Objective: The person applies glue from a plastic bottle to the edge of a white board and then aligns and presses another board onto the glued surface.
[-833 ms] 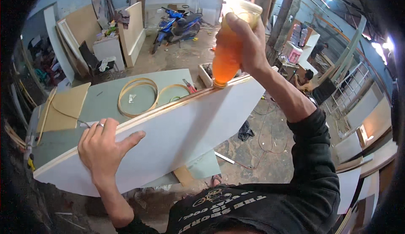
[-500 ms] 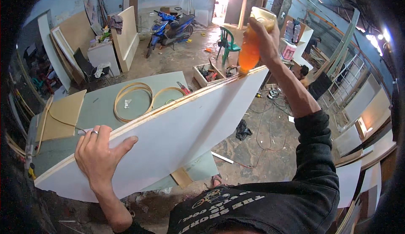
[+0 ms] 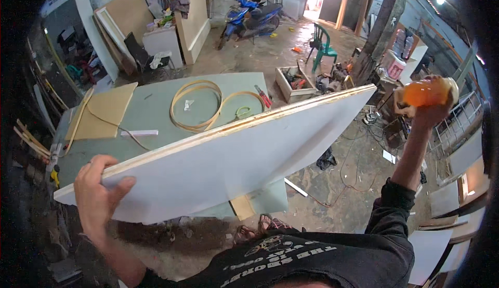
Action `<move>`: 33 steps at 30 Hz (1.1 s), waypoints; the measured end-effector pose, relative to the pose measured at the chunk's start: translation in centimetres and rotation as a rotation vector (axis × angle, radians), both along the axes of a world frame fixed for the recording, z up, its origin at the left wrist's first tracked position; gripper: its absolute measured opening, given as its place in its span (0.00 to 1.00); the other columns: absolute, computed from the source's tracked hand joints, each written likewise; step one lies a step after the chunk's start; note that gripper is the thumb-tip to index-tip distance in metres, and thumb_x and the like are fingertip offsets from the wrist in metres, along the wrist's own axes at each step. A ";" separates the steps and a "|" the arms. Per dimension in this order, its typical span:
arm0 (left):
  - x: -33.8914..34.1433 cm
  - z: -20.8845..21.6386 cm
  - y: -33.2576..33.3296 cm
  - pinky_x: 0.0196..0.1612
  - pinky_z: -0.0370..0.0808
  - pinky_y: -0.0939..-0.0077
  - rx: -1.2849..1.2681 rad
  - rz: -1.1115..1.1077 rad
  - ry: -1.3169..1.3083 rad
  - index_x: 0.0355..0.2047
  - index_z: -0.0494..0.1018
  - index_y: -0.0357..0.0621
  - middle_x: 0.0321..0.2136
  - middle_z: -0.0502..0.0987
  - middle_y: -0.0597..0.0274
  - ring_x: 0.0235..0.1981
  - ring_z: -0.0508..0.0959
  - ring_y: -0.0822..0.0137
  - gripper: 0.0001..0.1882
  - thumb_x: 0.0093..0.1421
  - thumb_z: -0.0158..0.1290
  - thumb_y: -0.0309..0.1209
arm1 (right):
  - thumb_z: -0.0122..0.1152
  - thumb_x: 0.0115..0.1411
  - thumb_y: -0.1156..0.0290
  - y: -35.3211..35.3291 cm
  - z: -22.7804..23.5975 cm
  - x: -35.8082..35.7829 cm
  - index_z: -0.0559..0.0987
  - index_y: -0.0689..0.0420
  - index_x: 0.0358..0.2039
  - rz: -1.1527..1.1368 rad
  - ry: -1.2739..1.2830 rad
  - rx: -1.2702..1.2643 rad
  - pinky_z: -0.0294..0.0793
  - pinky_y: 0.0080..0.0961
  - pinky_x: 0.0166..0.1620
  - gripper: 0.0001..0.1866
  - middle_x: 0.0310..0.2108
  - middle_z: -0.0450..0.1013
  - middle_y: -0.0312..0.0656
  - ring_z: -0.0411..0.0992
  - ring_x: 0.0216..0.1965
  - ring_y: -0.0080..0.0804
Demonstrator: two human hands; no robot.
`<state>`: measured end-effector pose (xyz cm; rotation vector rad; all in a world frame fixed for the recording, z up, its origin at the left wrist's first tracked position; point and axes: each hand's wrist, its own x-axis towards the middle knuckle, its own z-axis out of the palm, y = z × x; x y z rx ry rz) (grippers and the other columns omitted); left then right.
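A white panel point(image 3: 249, 155) with a raw wooden edge stands tilted up on its long side in front of me. My left hand point(image 3: 97, 192) grips its near left end, fingers over the top edge and thumb against the white face. Out to the right, past the panel's far corner, my right hand point(image 3: 434, 112) is wrapped around a plastic squeeze bottle point(image 3: 423, 93) of orange liquid. The bottle lies roughly sideways, apart from the panel and slightly blurred. Along the panel's top edge runs an orange-brown wet-looking strip.
Behind the panel a green-grey worktop point(image 3: 156, 90) carries rolled edging strips point(image 3: 195, 82), a red-handled tool point(image 3: 263, 96) and a tan board point(image 3: 106, 112). Beyond it are a tool box point(image 3: 295, 86), a green chair point(image 3: 325, 49) and a blue motorbike point(image 3: 249, 17). Cables point(image 3: 347, 184) cross the floor.
My right hand has lifted the bottle off the panel's edge and swung it right, turning it from nozzle-down to sideways. The left hand still grips the panel. The view has shifted.
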<state>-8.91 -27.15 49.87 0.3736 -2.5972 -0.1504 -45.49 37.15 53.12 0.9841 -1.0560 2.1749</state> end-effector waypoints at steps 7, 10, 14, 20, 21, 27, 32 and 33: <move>2.0 -0.7 -2.0 0.38 0.67 0.62 0.007 0.075 0.060 0.31 0.75 0.40 0.29 0.77 0.58 0.32 0.73 0.52 0.21 0.36 0.69 0.32 | 0.53 0.64 0.49 -0.9 0.0 -0.2 0.69 0.66 0.57 0.590 -0.203 0.028 0.72 0.40 0.55 0.33 0.47 0.74 0.49 0.72 0.50 0.43; 1.8 -0.9 -3.1 0.38 0.68 0.62 -0.050 0.012 0.040 0.31 0.76 0.40 0.27 0.77 0.58 0.31 0.73 0.53 0.20 0.37 0.69 0.31 | 0.51 0.66 0.50 -5.8 1.2 1.4 0.67 0.68 0.58 0.300 -0.180 0.093 0.72 0.39 0.54 0.33 0.47 0.73 0.50 0.71 0.49 0.41; 3.7 -1.1 -5.0 0.38 0.69 0.62 -0.083 -0.026 0.002 0.32 0.76 0.39 0.29 0.77 0.57 0.32 0.74 0.54 0.23 0.40 0.70 0.41 | 0.48 0.67 0.51 -17.5 2.9 6.1 0.66 0.67 0.59 0.179 -0.133 0.046 0.71 0.38 0.55 0.31 0.50 0.72 0.54 0.71 0.50 0.44; 7.4 0.4 -9.6 0.38 0.71 0.62 -0.045 -0.097 0.108 0.31 0.76 0.41 0.29 0.79 0.56 0.33 0.77 0.52 0.22 0.40 0.71 0.40 | 0.44 0.68 0.51 -26.4 5.8 13.4 0.65 0.66 0.61 0.592 -0.026 0.263 0.70 0.40 0.58 0.32 0.55 0.69 0.54 0.69 0.54 0.44; 7.9 0.8 -10.8 0.36 0.73 0.64 -0.079 -0.115 0.125 0.30 0.77 0.41 0.27 0.79 0.55 0.31 0.78 0.53 0.21 0.40 0.71 0.40 | 0.44 0.68 0.51 -28.3 5.7 14.2 0.64 0.65 0.61 0.631 -0.015 0.295 0.70 0.39 0.58 0.32 0.56 0.69 0.53 0.69 0.54 0.43; 11.1 -0.9 -15.2 0.33 0.74 0.65 0.102 -0.091 0.138 0.27 0.76 0.41 0.25 0.79 0.53 0.27 0.79 0.53 0.20 0.40 0.71 0.39 | 0.50 0.65 0.50 -42.3 1.4 17.6 0.69 0.63 0.56 0.379 -0.211 0.232 0.78 0.45 0.49 0.30 0.46 0.74 0.53 0.76 0.44 0.45; 9.5 -0.5 -15.2 0.38 0.74 0.59 0.163 -0.088 0.031 0.30 0.76 0.40 0.28 0.78 0.51 0.32 0.78 0.50 0.19 0.37 0.68 0.32 | 0.45 0.67 0.43 -42.4 -2.0 14.5 0.69 0.60 0.57 0.501 -0.100 0.351 0.75 0.38 0.52 0.33 0.47 0.72 0.46 0.73 0.47 0.38; 10.4 -1.6 -16.6 0.39 0.74 0.59 0.241 0.029 0.026 0.30 0.76 0.39 0.28 0.78 0.50 0.32 0.78 0.49 0.18 0.36 0.66 0.29 | 0.46 0.67 0.45 -43.8 -2.6 13.7 0.70 0.59 0.55 0.262 -0.147 0.406 0.74 0.40 0.53 0.30 0.47 0.72 0.47 0.73 0.48 0.39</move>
